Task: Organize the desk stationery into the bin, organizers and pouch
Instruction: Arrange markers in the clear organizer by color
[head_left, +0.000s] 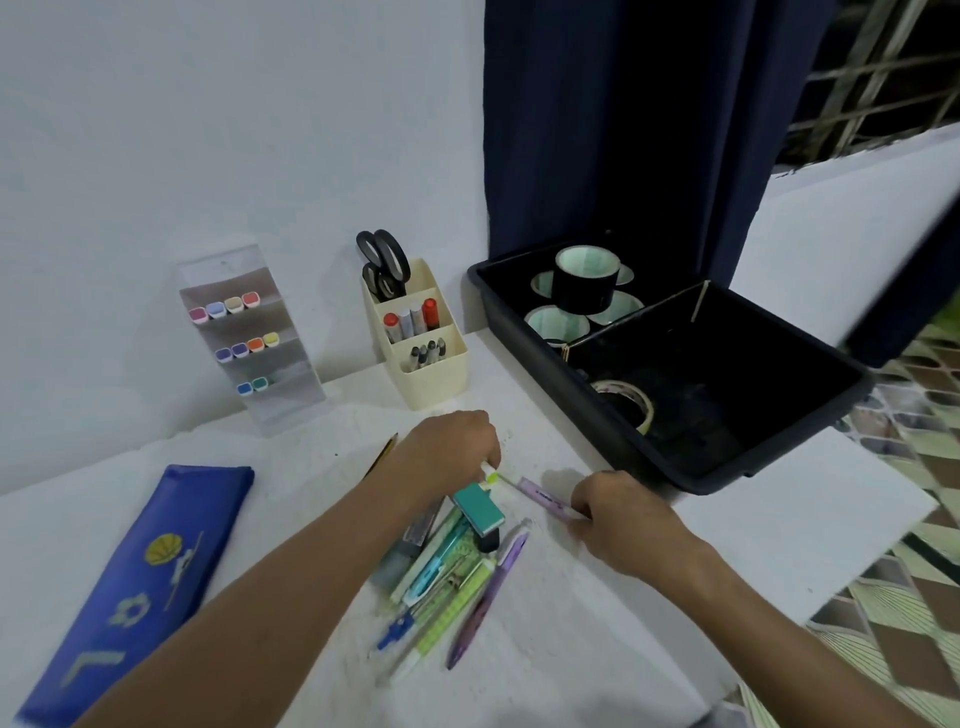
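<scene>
Just slim lilac highlighter (550, 498) in right hand (621, 517) fingers

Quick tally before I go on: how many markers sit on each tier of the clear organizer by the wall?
Clear acrylic tiered organizer, square-capped pastel markers by tier:
Top tier: 4
Middle tier: 4
Bottom tier: 2
Total: 10

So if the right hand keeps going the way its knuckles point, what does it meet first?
Likely the left hand: the right hand points left along the lilac pen it grips, whose far end almost reaches it. Depth unclear.
</scene>
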